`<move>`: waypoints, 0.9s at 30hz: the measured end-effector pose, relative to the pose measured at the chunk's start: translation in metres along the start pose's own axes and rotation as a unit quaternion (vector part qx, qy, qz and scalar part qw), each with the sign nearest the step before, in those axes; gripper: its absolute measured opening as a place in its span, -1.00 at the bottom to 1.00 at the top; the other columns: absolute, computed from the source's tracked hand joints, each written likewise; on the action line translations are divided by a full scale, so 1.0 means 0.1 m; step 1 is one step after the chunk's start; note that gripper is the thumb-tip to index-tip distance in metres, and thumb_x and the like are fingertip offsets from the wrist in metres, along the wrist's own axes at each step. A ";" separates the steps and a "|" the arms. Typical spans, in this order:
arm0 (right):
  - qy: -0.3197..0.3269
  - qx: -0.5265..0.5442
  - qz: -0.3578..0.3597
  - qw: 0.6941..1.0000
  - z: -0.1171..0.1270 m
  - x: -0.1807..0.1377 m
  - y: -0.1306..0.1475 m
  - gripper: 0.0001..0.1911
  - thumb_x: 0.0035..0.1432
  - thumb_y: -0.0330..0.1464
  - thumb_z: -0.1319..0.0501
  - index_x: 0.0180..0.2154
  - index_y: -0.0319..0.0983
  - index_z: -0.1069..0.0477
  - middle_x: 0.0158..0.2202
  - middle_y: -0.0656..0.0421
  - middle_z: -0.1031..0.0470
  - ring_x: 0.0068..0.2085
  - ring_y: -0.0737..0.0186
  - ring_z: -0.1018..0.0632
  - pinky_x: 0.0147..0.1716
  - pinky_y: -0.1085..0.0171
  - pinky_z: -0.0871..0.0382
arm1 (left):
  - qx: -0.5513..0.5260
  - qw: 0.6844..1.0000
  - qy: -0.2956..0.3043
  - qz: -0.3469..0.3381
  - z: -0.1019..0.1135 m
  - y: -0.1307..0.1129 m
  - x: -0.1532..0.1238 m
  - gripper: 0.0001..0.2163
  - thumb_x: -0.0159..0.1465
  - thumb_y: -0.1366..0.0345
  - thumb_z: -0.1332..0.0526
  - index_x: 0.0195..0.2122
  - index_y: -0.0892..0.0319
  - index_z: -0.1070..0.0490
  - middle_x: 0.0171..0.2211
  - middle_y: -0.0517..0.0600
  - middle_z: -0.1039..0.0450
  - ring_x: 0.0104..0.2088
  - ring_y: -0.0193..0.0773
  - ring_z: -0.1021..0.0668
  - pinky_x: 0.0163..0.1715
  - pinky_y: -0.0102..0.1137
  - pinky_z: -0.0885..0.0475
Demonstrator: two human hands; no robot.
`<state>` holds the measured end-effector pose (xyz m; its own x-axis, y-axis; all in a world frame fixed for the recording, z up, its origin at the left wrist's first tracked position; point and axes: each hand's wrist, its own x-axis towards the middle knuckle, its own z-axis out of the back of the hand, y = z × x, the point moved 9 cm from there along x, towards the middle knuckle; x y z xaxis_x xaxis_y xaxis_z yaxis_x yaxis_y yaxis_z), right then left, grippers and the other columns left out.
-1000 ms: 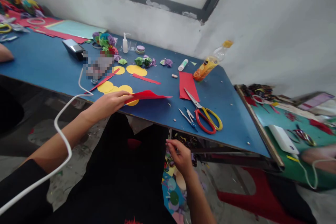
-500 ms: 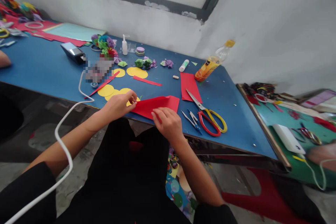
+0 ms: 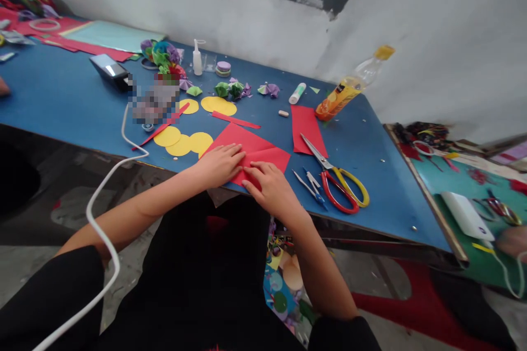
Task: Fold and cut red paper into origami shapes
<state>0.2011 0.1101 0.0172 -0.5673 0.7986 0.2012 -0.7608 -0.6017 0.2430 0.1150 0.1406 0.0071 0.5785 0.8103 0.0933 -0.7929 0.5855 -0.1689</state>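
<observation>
On red paper (image 3: 251,148): both hands flat.

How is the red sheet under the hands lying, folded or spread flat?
Folded. The red sheet lies on the blue table with an overlapping layer edge across it; the left hand and right hand press it flat.

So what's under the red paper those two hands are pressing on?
Under the red paper is the blue table. One yellow circle slips partly beneath its left edge. The left hand and right hand press flat on top; anything else beneath is hidden.
</observation>
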 end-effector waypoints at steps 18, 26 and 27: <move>-0.105 -0.025 -0.116 0.987 0.51 -0.64 -0.81 -0.50 0.26 -0.09 -0.01 0.00 -0.33 -0.40 0.08 -0.14 -0.40 0.13 -0.11 -0.39 0.09 -0.15 -0.27 | -0.091 0.991 0.090 0.047 0.10 0.78 -0.06 -0.18 0.16 -0.20 -0.08 0.31 0.26 0.01 0.35 0.19 0.10 0.34 0.00 0.01 0.27 -0.16 0.07; -0.059 0.124 -0.119 0.983 0.33 -0.58 -0.69 -0.58 0.25 -0.21 -0.04 0.07 -0.25 -0.33 0.11 -0.05 -0.39 0.14 -0.02 -0.39 0.14 -0.08 -0.24 | -0.275 0.954 -0.058 0.106 0.14 0.83 -0.09 -0.27 0.06 0.15 -0.30 0.25 0.22 -0.11 -0.06 0.13 -0.46 -0.08 -0.08 -0.51 -0.06 -0.22 -0.38; -0.076 0.171 -0.139 0.972 0.34 -0.57 -0.72 -0.57 0.26 -0.18 -0.03 0.07 -0.24 -0.32 0.10 -0.04 -0.40 0.14 -0.02 -0.39 0.14 -0.07 -0.24 | -0.323 0.934 -0.093 0.122 0.16 0.86 -0.09 -0.30 0.07 0.21 -0.29 0.24 0.23 -0.12 -0.18 0.07 -0.50 -0.21 -0.15 -0.54 -0.17 -0.27 -0.42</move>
<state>0.2988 0.1079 0.0205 -0.2810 0.9355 0.2141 -0.7145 -0.3529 0.6042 0.0391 0.1842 0.0075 0.3044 0.9431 0.1337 -0.5812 0.2951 -0.7584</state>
